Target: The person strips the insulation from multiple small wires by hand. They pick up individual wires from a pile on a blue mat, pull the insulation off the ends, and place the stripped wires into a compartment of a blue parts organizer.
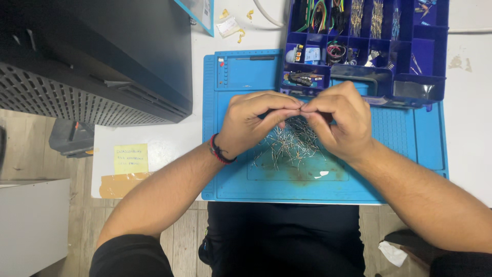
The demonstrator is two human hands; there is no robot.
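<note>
My left hand (253,120) and my right hand (341,120) meet fingertip to fingertip above a blue work mat (394,149). Between the pinched thumbs and forefingers sits a small thin piece, too small to make out clearly; it looks like one of the wire-legged parts. A loose pile of such thin metal-legged components (287,146) lies on the mat right under the hands. A dark and red cord band is on my left wrist.
A blue compartment box (405,56) with wires and small parts stands at the back of the mat. A large black device (102,56) fills the left. A yellow sticky note (130,158) lies on the white table. Crumpled paper (392,253) lies on the floor.
</note>
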